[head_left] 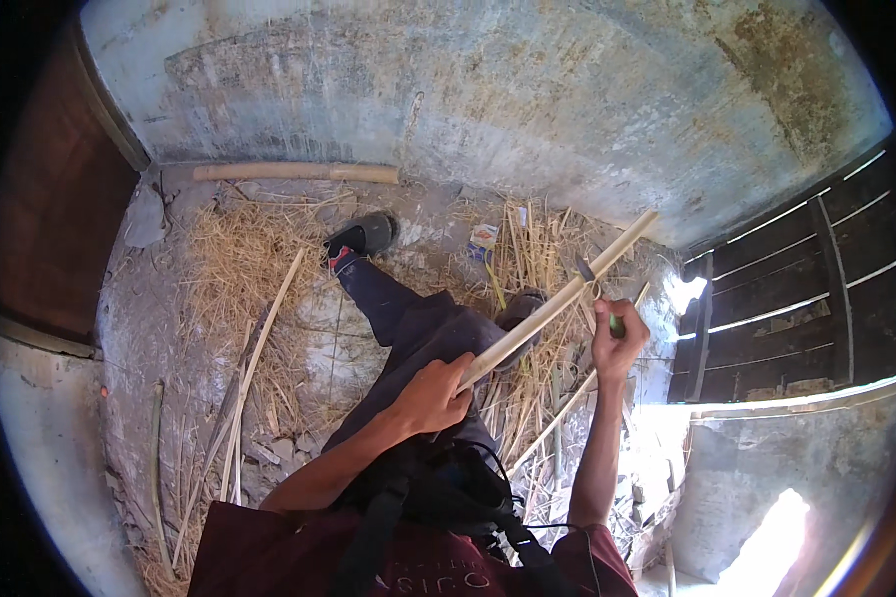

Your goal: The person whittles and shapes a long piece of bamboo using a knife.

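A long, pale split bamboo strip point(540, 318) slants from my lap up toward the wall on the right. My left hand point(432, 396) is closed around its near end, above my thigh. In my right hand point(619, 343) is a knife point(584, 268) with a green handle, partly hidden by my fingers. Its dark, short blade lies across the strip, beyond the strip's middle. Whether the edge has bitten into the bamboo cannot be made out. A thin curled shaving point(596, 290) appears beside the blade.
Straw-like shavings point(234, 264) cover the floor at left, with long bamboo strips point(259, 368) across them. More thin strips point(528, 249) lie by my right foot, near a small box point(482, 242). A bamboo pole point(297, 173) rests along the wall point(468, 99). Dark slats point(786, 298) stand at right.
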`<state>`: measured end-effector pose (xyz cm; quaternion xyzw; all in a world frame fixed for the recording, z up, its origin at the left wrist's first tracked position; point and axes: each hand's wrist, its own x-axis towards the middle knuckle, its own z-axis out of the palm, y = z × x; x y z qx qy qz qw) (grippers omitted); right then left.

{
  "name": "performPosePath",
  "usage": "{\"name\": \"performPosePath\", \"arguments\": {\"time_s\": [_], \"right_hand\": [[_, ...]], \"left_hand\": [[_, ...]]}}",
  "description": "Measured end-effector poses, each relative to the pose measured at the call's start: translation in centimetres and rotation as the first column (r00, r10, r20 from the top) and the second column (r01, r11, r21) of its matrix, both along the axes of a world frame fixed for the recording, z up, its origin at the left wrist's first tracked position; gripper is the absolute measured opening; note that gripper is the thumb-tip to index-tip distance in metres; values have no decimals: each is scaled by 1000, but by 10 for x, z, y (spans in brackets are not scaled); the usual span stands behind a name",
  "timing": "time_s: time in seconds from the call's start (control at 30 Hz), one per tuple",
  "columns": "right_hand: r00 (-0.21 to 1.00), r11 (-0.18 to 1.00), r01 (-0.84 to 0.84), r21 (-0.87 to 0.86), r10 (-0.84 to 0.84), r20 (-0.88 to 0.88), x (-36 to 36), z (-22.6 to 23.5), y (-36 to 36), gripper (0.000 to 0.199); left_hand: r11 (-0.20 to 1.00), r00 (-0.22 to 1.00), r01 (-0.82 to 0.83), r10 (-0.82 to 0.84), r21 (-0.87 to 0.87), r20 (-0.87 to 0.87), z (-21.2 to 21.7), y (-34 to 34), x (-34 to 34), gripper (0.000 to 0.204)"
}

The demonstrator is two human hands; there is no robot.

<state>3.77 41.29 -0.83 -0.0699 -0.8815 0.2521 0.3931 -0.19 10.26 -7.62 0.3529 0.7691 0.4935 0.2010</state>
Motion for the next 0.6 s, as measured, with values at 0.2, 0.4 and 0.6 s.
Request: {"name": "performPosePath", "arguments": {"time_s": [0.2,0.4,0.6], "right_hand": [[999,999,-37,22,38,-18,-4,10,4,18],[998,997,-61,40,61,-11,-1,18,-5,20],[995,987,-100,129,98,18,4,32,-1,16]], "left_hand": [[1000,1000,-6,6,20,19,-1,1,0,49],[999,999,-35,36,25,-19,-7,1,4,44],[998,994,-49,52,40,-91,-14,3,10,33]]}}
